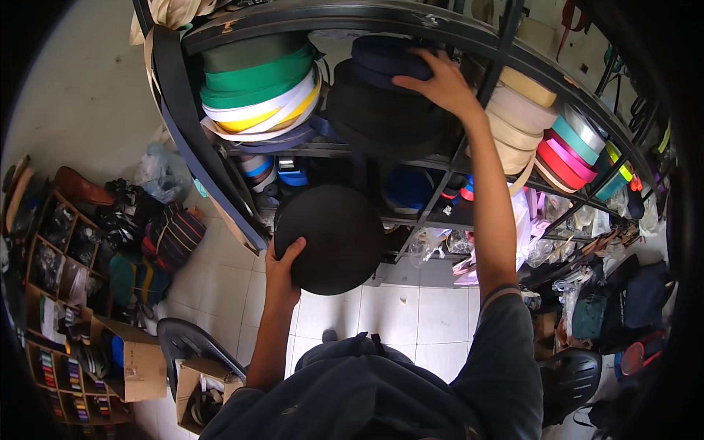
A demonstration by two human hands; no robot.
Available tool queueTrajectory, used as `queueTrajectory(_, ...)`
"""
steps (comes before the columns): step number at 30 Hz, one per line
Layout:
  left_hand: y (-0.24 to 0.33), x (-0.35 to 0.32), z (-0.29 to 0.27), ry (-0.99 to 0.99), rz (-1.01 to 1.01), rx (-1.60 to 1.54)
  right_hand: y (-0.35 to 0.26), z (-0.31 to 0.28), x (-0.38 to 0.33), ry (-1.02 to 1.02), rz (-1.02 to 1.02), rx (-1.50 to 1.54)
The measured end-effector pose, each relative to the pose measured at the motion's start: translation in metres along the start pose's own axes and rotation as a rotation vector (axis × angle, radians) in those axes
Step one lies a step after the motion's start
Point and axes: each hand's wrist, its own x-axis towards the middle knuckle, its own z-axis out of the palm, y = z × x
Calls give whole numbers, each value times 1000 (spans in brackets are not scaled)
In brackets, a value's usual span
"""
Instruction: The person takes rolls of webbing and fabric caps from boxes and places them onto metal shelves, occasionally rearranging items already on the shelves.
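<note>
My left hand (284, 268) grips the edge of a large black roll of webbing (334, 238), thumb on its flat face, held out in front of the shelf. Up on the shelf, my right hand (444, 82) is closed round the right side of a dark navy roll of webbing (385, 60). That roll rests on a stack of wider black rolls (381, 117). Left of the stack lie green webbing rolls (257, 77), with white and yellow ones below them.
The dark metal shelf rack (345, 18) spans the top, with beige rolls (517, 117) and red rolls (561, 165) farther right. Long dark strips (194, 139) hang at its left end. A cardboard box (139, 363) and a black chair (194, 345) stand at lower left, a wooden cubby shelf beyond.
</note>
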Motion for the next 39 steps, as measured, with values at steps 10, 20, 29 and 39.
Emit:
queueTrajectory(10,6,53,-39,-132,-165,55,2,-31,18,-134,252,239)
queueTrajectory(20,-7,76,-55,-193,-279,52,-2,-17,48,-231,729,261)
queueTrajectory(29,-2,77,-61,-194,-315,58,-7,-22,44,-139,771,330)
queueTrajectory(39,-10,72,-64,-210,-335,46,15,-22,42,61,660,844)
